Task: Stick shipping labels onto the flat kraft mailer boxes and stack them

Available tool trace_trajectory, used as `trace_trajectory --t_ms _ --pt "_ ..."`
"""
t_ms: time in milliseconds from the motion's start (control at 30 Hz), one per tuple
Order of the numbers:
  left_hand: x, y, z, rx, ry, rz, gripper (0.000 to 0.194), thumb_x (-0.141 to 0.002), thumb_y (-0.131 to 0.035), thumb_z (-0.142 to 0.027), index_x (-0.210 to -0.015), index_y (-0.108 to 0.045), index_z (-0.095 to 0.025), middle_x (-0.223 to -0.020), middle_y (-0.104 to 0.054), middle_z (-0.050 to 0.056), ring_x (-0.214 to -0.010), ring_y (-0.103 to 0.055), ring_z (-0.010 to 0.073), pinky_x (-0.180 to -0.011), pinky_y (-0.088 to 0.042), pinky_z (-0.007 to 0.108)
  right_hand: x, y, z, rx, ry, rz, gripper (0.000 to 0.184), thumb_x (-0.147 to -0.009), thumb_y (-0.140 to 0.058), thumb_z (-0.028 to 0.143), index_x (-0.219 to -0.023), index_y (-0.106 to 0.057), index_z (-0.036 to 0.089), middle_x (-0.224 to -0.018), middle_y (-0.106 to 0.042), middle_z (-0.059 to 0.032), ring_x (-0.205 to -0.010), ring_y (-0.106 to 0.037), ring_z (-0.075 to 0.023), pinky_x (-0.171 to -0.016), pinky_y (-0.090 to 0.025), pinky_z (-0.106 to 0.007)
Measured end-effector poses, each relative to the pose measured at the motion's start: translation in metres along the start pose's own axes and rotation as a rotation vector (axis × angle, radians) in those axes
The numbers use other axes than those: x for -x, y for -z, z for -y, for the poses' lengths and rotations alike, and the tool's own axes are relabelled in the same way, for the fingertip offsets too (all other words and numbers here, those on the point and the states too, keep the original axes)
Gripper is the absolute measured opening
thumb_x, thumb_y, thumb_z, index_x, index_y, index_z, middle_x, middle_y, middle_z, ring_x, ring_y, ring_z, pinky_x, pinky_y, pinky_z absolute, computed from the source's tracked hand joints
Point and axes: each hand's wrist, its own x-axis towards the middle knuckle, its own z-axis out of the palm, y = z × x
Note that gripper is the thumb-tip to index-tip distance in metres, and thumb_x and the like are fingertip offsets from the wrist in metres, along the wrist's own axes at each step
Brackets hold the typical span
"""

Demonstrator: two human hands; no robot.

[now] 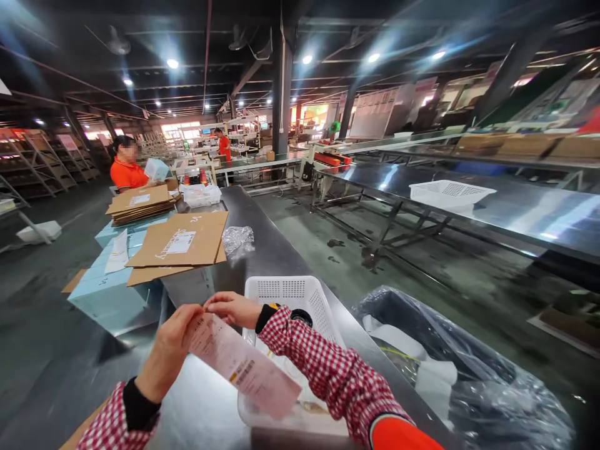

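A long printed paper slip [244, 369] with a barcode and a yellow mark hangs from my two hands. My left hand [171, 353] pinches its upper left corner. Beside it, the fingers of my right hand [232, 307] are closed at the same top edge. Below my right forearm is a white perforated plastic basket [285, 287] on the metal table. A dark round item [301, 317] shows in it, partly hidden by my checked sleeve. Other contents of the basket are covered by the slip and my arm.
Flattened cardboard boxes [180, 240] lie on light-blue cartons [105, 281] at the left. Crumpled clear plastic [238, 239] sits behind the basket. A bag-lined bin [422, 350] stands right of the table. Another white basket [450, 192] rests on the far table. A co-worker [129, 169] holds a box.
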Motion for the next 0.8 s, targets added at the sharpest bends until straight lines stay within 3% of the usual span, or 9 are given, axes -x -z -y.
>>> trace_trajectory --t_ms 100,200,300,400,467,533,600,700,800 --pt "-0.023 -0.008 0.012 0.016 0.096 -0.041 0.027 -0.088 -0.044 -0.040 -0.092 -0.061 -0.020 -0.089 -0.065 0.006 -0.080 -0.062 0.0200 -0.073 -0.050 0.031 -0.010 0.006 0.014 0.151 0.145 0.000 0.037 -0.065 -0.075 0.036 -0.094 -0.061 0.018 -0.082 -0.061 0.0028 -0.067 -0.053 -0.0075 -0.062 -0.038 -0.020" --pt "-0.043 -0.017 0.020 0.005 0.104 -0.029 0.030 -0.088 -0.040 -0.041 -0.094 -0.060 -0.019 -0.093 -0.063 0.008 -0.087 -0.062 0.0216 -0.077 -0.049 0.034 -0.025 0.011 0.022 0.338 0.231 -0.052 0.037 -0.058 -0.080 0.032 -0.085 -0.060 0.016 -0.066 -0.057 0.0046 -0.061 -0.049 -0.0085 -0.059 -0.036 -0.022" --pt "-0.055 -0.021 0.028 -0.021 0.119 0.002 0.032 -0.090 -0.039 -0.041 -0.103 -0.058 -0.018 -0.091 -0.064 0.007 -0.083 -0.064 0.0207 -0.075 -0.051 0.034 -0.043 0.024 0.031 0.416 0.246 -0.113 0.028 -0.063 -0.076 0.035 -0.071 -0.057 0.015 -0.059 -0.051 0.0054 -0.056 -0.043 -0.0077 -0.055 -0.032 -0.022" --pt "-0.064 -0.020 0.049 -0.168 0.167 0.005 0.046 -0.095 -0.033 -0.036 -0.136 -0.033 -0.015 -0.095 -0.069 0.006 -0.078 -0.067 0.0177 -0.071 -0.053 0.031 -0.060 0.044 0.049 0.593 0.188 -0.174 0.019 -0.073 -0.067 0.028 -0.066 -0.057 0.014 -0.059 -0.051 0.0044 -0.058 -0.044 -0.0081 -0.057 -0.034 -0.022" --pt "-0.071 -0.017 0.073 -0.357 0.178 -0.043 0.055 -0.095 -0.030 -0.026 -0.144 -0.014 -0.008 -0.115 -0.064 0.015 -0.101 -0.064 0.0216 -0.084 -0.051 0.035 -0.070 0.056 0.062 0.765 0.122 -0.292 0.015 -0.076 -0.062 0.023 -0.065 -0.057 0.014 -0.060 -0.052 0.0030 -0.061 -0.047 -0.0094 -0.059 -0.036 -0.022" --pt "-0.082 -0.015 0.101 -0.538 0.137 -0.053 0.057 -0.089 -0.037 -0.015 -0.143 -0.023 -0.004 -0.136 -0.048 0.022 -0.127 -0.045 0.0301 -0.099 -0.041 0.045 -0.080 0.065 0.074 0.883 0.073 -0.377 0.018 -0.079 -0.058 0.023 -0.064 -0.057 0.014 -0.059 -0.052 0.0015 -0.060 -0.048 -0.0108 -0.058 -0.036 -0.024" --pt "-0.094 -0.015 0.126 -0.685 0.063 0.009 0.054 -0.082 -0.042 -0.005 -0.136 -0.039 -0.005 -0.144 -0.039 0.020 -0.136 -0.030 0.0346 -0.107 -0.030 0.050 -0.090 0.069 0.084 0.936 0.057 -0.405 0.021 -0.082 -0.054 0.025 -0.064 -0.058 0.014 -0.058 -0.052 0.0002 -0.059 -0.047 -0.0121 -0.056 -0.035 -0.025" --pt "-0.109 -0.016 0.147 -0.821 -0.014 0.082 0.052 -0.083 -0.034 0.001 -0.132 -0.047 -0.008 -0.141 -0.044 0.018 -0.133 -0.034 0.0335 -0.107 -0.028 0.051 -0.103 0.073 0.101 1.048 0.041 -0.408 0.023 -0.082 -0.052 0.026 -0.063 -0.058 0.015 -0.058 -0.051 0.0000 -0.059 -0.046 -0.0119 -0.056 -0.034 -0.024" --pt "-0.118 -0.014 0.149 -0.939 -0.073 0.122 0.049 -0.088 -0.030 -0.003 -0.131 -0.049 -0.013 -0.127 -0.055 0.017 -0.119 -0.048 0.0329 -0.101 -0.032 0.053 -0.111 0.087 0.128 1.170 0.021 -0.395 0.023 -0.080 -0.056 0.026 -0.059 -0.058 0.014 -0.056 -0.049 0.0016 -0.058 -0.043 -0.0100 -0.055 -0.031 -0.023"
